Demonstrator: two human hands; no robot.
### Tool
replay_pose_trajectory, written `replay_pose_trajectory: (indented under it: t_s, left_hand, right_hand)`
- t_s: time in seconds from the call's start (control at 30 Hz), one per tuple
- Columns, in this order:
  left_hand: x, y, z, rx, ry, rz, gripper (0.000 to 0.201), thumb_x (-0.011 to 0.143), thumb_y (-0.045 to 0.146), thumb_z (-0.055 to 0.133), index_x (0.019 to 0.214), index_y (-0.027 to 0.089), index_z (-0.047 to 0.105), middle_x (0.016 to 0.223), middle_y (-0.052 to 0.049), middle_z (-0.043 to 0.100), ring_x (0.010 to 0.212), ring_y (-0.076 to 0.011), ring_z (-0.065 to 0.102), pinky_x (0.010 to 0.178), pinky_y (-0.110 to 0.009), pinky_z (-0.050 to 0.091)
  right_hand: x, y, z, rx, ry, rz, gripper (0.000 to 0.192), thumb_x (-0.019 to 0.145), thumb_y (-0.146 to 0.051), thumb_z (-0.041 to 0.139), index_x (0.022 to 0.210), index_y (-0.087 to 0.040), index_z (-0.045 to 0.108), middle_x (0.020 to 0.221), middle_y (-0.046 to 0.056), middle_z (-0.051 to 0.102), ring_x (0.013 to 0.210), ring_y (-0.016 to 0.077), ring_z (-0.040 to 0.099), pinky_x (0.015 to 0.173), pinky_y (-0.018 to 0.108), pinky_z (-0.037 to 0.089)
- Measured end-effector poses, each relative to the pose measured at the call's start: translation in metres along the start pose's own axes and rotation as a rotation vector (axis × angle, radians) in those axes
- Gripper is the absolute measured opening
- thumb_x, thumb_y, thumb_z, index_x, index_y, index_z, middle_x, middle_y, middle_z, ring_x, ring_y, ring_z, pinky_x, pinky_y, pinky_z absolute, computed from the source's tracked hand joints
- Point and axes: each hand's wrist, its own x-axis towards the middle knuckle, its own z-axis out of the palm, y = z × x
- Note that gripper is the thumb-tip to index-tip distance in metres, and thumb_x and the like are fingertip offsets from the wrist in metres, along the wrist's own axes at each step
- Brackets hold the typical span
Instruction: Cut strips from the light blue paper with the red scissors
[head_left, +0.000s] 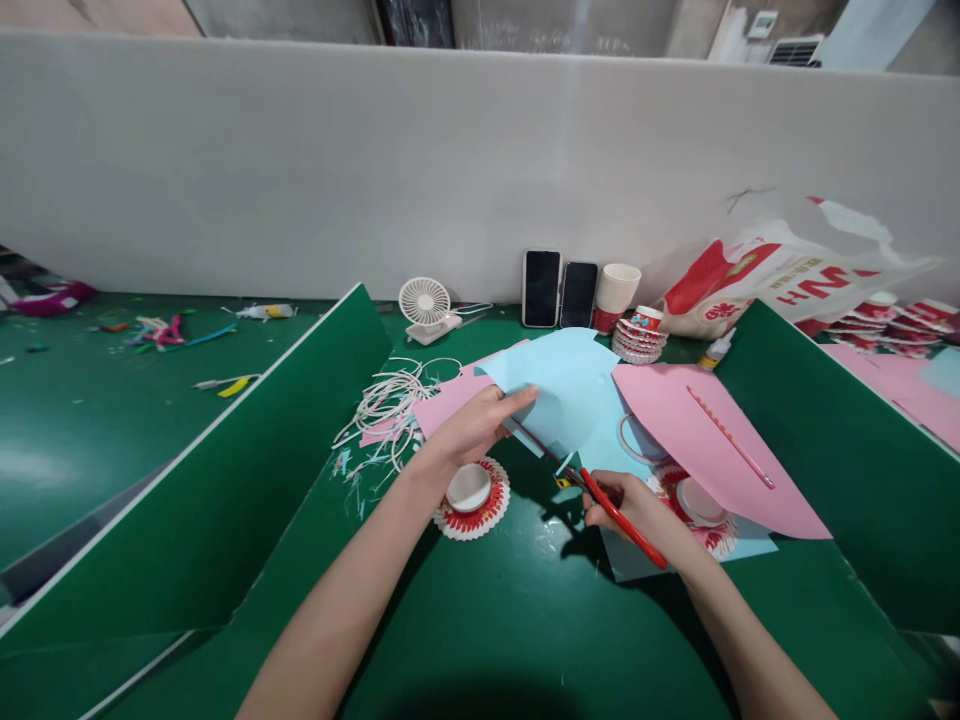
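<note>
My left hand (480, 425) pinches the near edge of a light blue paper sheet (570, 385) and holds it lifted off the green table (495, 620). My right hand (637, 510) grips red-handled scissors (600, 495). Their blades point up and left into the blue sheet's edge, just right of my left fingers. Below my left wrist lies a flattened red-and-white paper cup (472, 497) with its rim cut into a fringe. A similar one (701, 510) lies partly hidden by my right hand and a pink sheet (712, 440).
Green divider boards stand on the left (225, 480) and right (840, 450). White paper strips (386, 405) lie in a pile. At the back wall are a small fan (426, 308), two phones (559, 290), paper cups (619, 290), a cup stack (640, 337) and a printed bag (765, 275).
</note>
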Motion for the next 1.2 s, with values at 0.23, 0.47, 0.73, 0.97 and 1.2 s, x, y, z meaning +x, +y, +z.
replay_pose_trajectory:
  t_s: [0.23, 0.47, 0.73, 0.97, 1.2]
  left_hand:
    - [-0.0001, -0.0034, 0.0009, 0.008, -0.026, -0.029, 0.034, 0.074, 0.042, 0.061, 0.096, 0.017, 0.061, 0.094, -0.006, 0.063, 0.082, -0.0163, 0.055, 0.071, -0.029, 0.044]
    - [0.0000, -0.0040, 0.0022, 0.014, -0.029, -0.050, 0.034, 0.073, 0.042, 0.061, 0.096, 0.016, 0.060, 0.096, -0.006, 0.063, 0.087, -0.0185, 0.055, 0.074, -0.031, 0.045]
    - [-0.0001, -0.0053, 0.0029, 0.012, -0.049, -0.070, 0.033, 0.074, 0.042, 0.060, 0.092, 0.014, 0.061, 0.091, -0.006, 0.063, 0.080, -0.0154, 0.055, 0.071, -0.029, 0.044]
    - [0.0011, -0.0056, -0.0002, -0.031, -0.085, -0.059, 0.035, 0.077, 0.042, 0.057, 0.097, 0.014, 0.060, 0.088, -0.007, 0.064, 0.078, -0.0173, 0.056, 0.069, -0.030, 0.044]
    - [0.0015, -0.0087, -0.0016, -0.047, -0.126, -0.104, 0.026, 0.076, 0.038, 0.060, 0.082, 0.012, 0.061, 0.084, -0.006, 0.063, 0.072, -0.0128, 0.054, 0.066, -0.026, 0.042]
  right_hand:
    - [-0.0013, 0.0001, 0.0008, -0.019, 0.025, -0.040, 0.026, 0.073, -0.040, 0.060, 0.080, -0.016, 0.054, 0.063, -0.003, 0.050, 0.056, 0.0098, 0.039, 0.051, 0.022, 0.029]
    - [-0.0004, -0.0004, 0.0013, 0.001, 0.020, -0.004, 0.023, 0.071, -0.036, 0.061, 0.076, -0.015, 0.054, 0.066, -0.002, 0.054, 0.059, 0.0107, 0.042, 0.053, 0.022, 0.031]
    - [0.0002, 0.0025, 0.0032, 0.030, 0.000, -0.037, 0.021, 0.073, -0.034, 0.059, 0.076, -0.014, 0.053, 0.064, -0.002, 0.053, 0.056, 0.0097, 0.041, 0.051, 0.021, 0.030]
    - [-0.0007, 0.0018, 0.0014, 0.029, -0.012, -0.048, 0.021, 0.072, -0.033, 0.060, 0.077, -0.014, 0.053, 0.063, -0.003, 0.052, 0.055, 0.0090, 0.039, 0.050, 0.020, 0.029]
    - [-0.0013, 0.0012, 0.0013, 0.030, -0.031, -0.047, 0.020, 0.073, -0.033, 0.060, 0.077, -0.014, 0.053, 0.062, -0.003, 0.051, 0.054, 0.0086, 0.039, 0.050, 0.020, 0.029]
